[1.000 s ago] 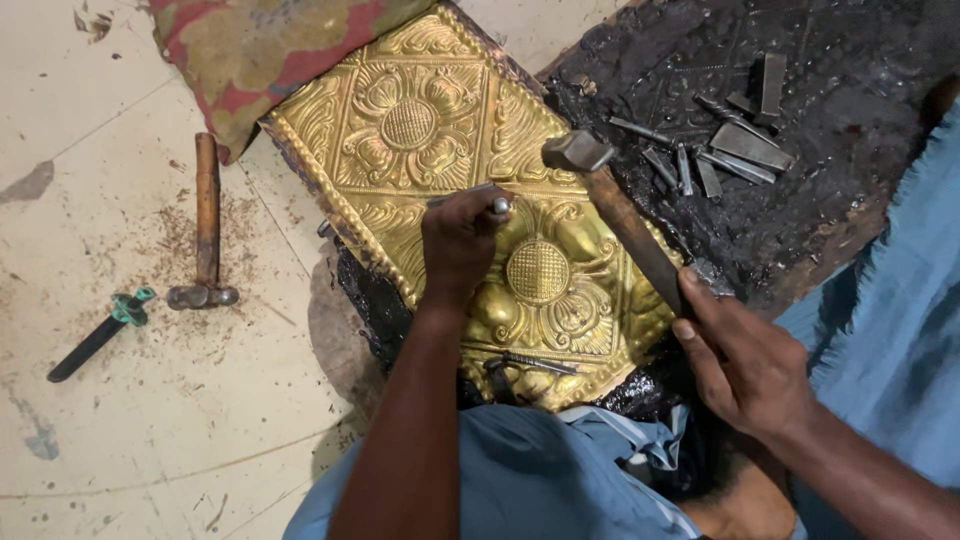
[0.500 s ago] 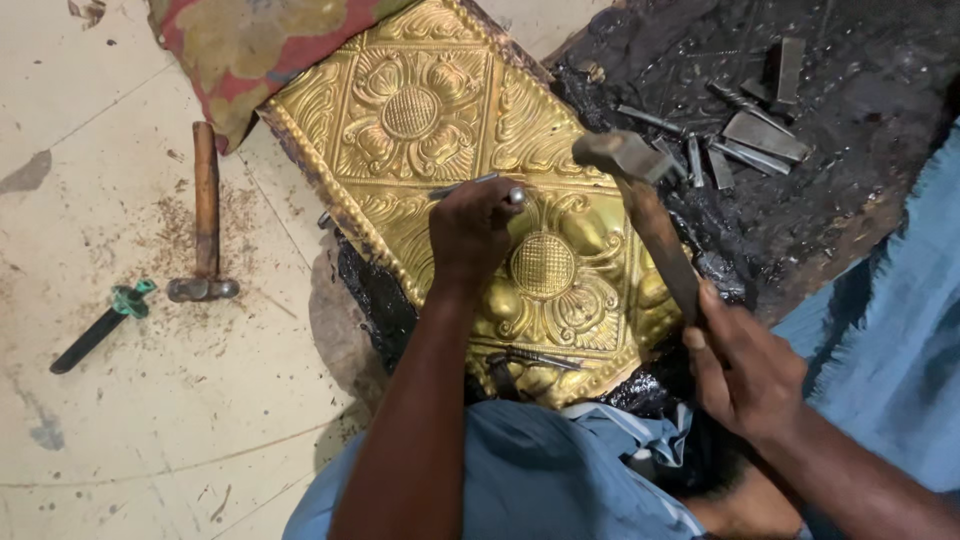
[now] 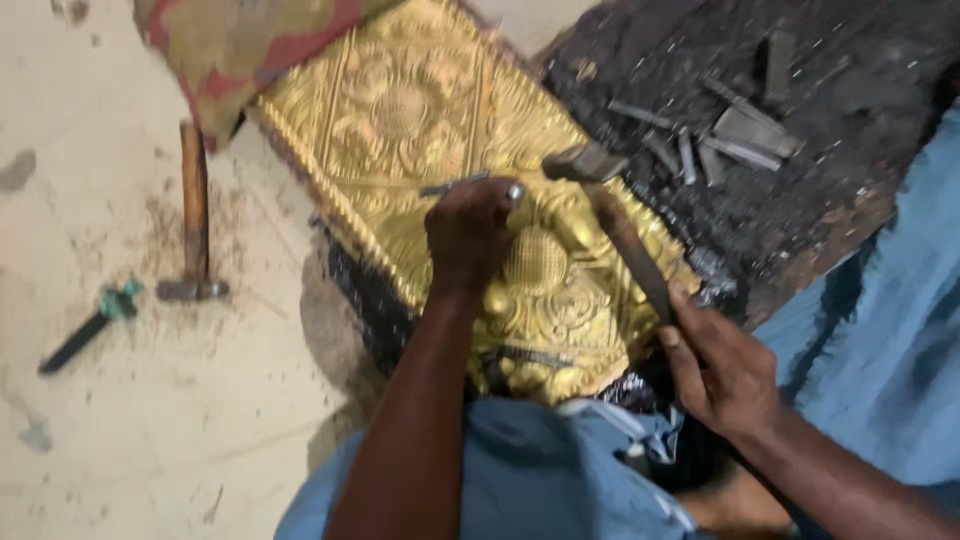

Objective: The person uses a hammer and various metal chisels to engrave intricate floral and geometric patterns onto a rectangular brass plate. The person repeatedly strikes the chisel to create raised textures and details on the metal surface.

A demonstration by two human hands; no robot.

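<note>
Punch (image 3: 512, 192) stands gripped in left hand (image 3: 468, 232) on the gold embossed panel (image 3: 440, 130); right hand (image 3: 722, 368) clutches hammer (image 3: 620, 235) (head just beside punch).

Under the left hand (image 3: 470, 232) the embossed gold-coloured metal sheet (image 3: 420, 130) gleams glossy and ridged, the right hand (image 3: 722, 368) grips a worn wooden hammer handle (image 3: 630, 255) with a dull steel head, and beyond lies rough, matt black pitch (image 3: 840, 200).

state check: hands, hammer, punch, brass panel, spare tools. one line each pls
left hand: closed on the punch, over the panel
punch: gripped, top end showing
right hand: closed on the hammer handle
hammer: head beside the punch top
gold panel: lying flat, embossed, upper corner under a cloth
spare hammer: lying on the floor, untouched
loose punches: scattered on the black bed
</note>
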